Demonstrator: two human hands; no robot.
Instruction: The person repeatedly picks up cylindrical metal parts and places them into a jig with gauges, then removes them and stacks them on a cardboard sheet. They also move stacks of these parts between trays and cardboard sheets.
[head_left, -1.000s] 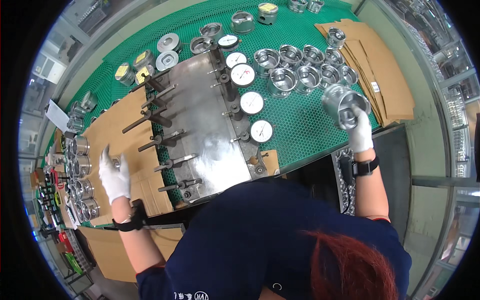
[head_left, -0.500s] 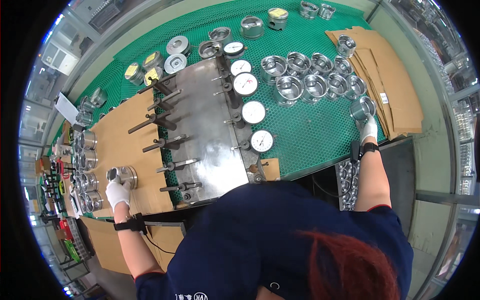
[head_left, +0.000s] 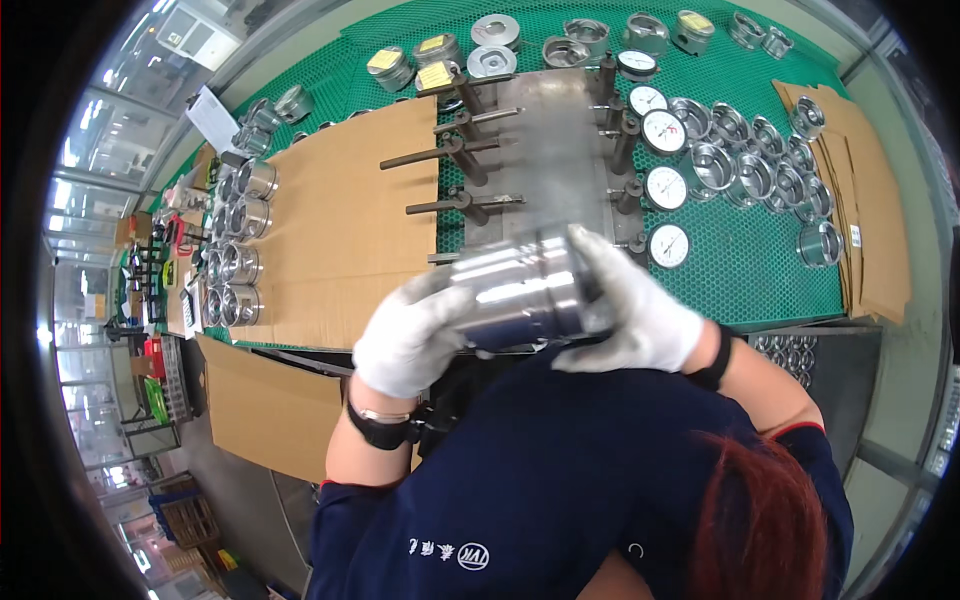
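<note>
Both hands hold one shiny metal cylinder (head_left: pixel 520 290) up above the tabletop's (head_left: pixel 740 270) near edge. The left hand (head_left: pixel 415 335) and right hand (head_left: pixel 630 315), in white gloves, are wrapped tight around its ends.

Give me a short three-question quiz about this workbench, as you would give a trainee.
1. True or false: both hands hold the shiny metal cylinder.
2. What covers the hands: A bare skin, B white gloves, C black mitts?
3. Which colour is the mesh mat under the dial gauges?

Key:
1. True: the left hand and the right hand grip it from either end.
2. B.
3. Green.
</note>
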